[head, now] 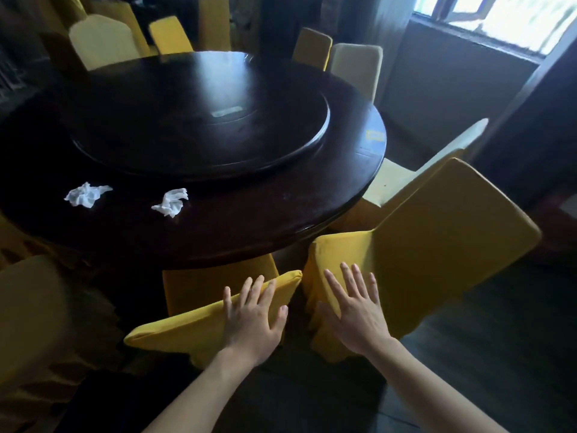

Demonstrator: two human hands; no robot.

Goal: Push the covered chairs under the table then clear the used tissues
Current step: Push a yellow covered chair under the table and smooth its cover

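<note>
A round dark wooden table (281,214) fills the middle of the view. Two crumpled white tissues lie on its near left part: one tissue (86,195) further left, the other tissue (171,202) to its right. Right below me stands a yellow-covered chair (193,326) with its seat partly under the table. My left hand (253,320) lies flat on the top edge of its backrest, fingers spread. A second yellow-covered chair (437,245) stands to the right, turned at an angle and out from the table. My right hand (356,310) rests open on it, at the lower near part.
A dark turntable (199,120) sits on the table's centre. More covered chairs ring the table: pale ones (357,68) at the back right, (103,42) at the back left, a cream one (406,179) at the right, a draped one (31,307) at the near left. A window (499,17) is top right.
</note>
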